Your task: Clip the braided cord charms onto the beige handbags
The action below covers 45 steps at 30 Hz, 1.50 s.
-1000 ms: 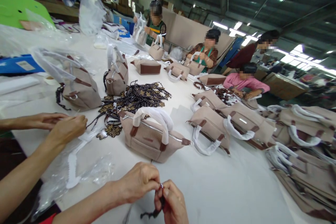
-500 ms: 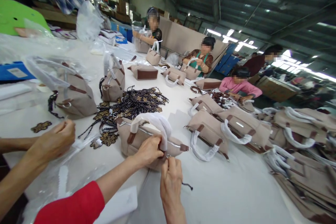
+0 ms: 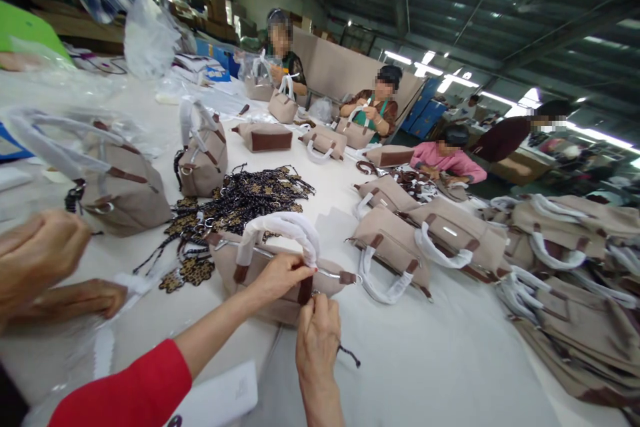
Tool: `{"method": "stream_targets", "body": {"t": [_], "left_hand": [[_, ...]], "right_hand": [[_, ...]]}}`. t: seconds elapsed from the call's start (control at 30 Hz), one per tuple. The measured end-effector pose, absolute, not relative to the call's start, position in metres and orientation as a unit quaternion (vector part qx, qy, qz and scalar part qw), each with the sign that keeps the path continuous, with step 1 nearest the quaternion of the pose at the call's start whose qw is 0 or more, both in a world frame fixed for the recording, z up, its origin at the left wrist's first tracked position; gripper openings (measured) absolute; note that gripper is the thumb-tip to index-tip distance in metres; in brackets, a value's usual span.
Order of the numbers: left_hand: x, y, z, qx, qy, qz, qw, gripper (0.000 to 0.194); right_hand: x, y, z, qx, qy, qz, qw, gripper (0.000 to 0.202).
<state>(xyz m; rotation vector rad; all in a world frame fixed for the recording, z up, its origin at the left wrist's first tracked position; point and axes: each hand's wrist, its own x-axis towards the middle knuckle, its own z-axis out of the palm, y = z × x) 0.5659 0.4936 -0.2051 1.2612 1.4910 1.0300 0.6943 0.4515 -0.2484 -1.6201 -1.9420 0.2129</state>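
Note:
A beige handbag (image 3: 230, 260) with white-wrapped handles (image 3: 283, 221) lies in front of me. My left hand (image 3: 280, 275), at the end of a red sleeve, pinches the bag near the base of its handle. Just below, my right hand (image 3: 319, 333) is closed at a small metal ring on the bag's side; a black braided cord (image 3: 350, 355) sticks out past its fingers. Behind the bag sits a pile of black braided cords with leopard-patterned charms (image 3: 250, 197).
Another person's hands (image 3: 45, 253) are at the left, beside an upright bag (image 3: 125, 190) and clear plastic (image 3: 65, 360). More handbags (image 3: 460, 230) lie to the right, stacked at the far right (image 3: 595, 320). Several people (image 3: 377, 110) sit or stand beyond the table.
The other person's hands at the left have moved apart, and a charm near them is out of sight. My left fingers have shifted slightly on the bag. The view has shifted a little.

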Motion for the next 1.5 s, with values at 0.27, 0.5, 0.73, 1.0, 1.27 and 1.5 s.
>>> {"method": "stream_targets", "body": {"t": [0.27,0.5,0.73,1.0,1.27,1.5], "left_hand": [[0.578,0.492,-0.223,0.478,0.638,0.447,0.407,0.034],[0.588,0.488,-0.227,0.464,0.634,0.482,0.388,0.033],[0.585,0.488,-0.231,0.467,0.615,0.49,0.405,0.03],[0.563,0.492,-0.226,0.475,0.588,0.46,0.466,0.026],[0.552,0.487,-0.222,0.45,0.585,0.45,0.503,0.026],[0.548,0.459,-0.226,0.427,0.589,0.498,0.472,0.027]], "right_hand": [[0.676,0.471,-0.251,-0.663,-0.698,-0.016,0.27,0.02],[0.671,0.472,-0.248,-0.658,-0.717,-0.066,0.222,0.019],[0.667,0.467,-0.25,-0.631,-0.744,-0.067,0.209,0.021],[0.658,0.457,-0.258,-0.561,-0.788,0.023,0.253,0.027],[0.694,0.457,-0.26,-0.438,-0.789,0.273,0.333,0.027],[0.705,0.446,-0.255,-0.5,-0.647,0.462,0.344,0.026]]}}
